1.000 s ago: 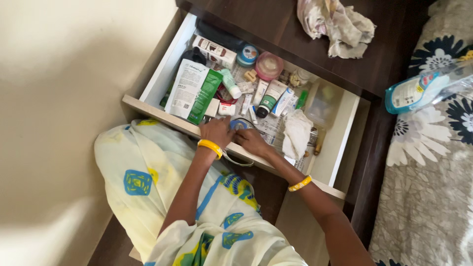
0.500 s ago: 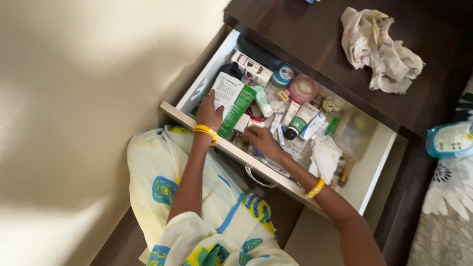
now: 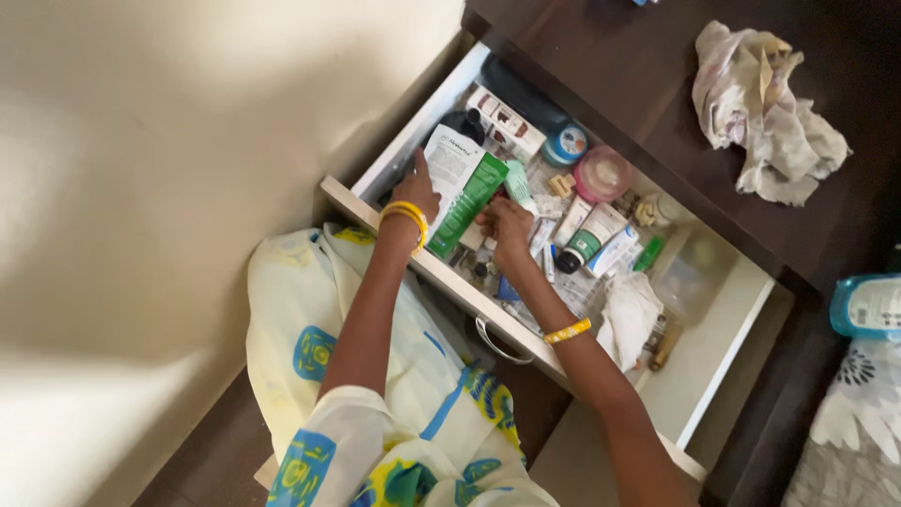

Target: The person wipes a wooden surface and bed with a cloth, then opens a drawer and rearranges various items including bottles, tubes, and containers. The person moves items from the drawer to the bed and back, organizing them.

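Hands [image 3: 418, 192] among drawer [image 3: 723, 371] tubes [image 3: 589, 237]

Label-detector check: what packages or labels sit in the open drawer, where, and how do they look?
White-and-green flat pack: drawer's left end, beside left hand.
White-and-red small box: back edge, rectangular.
Pink round tub: back middle.
White tube, dark cap: centre, beside right hand.
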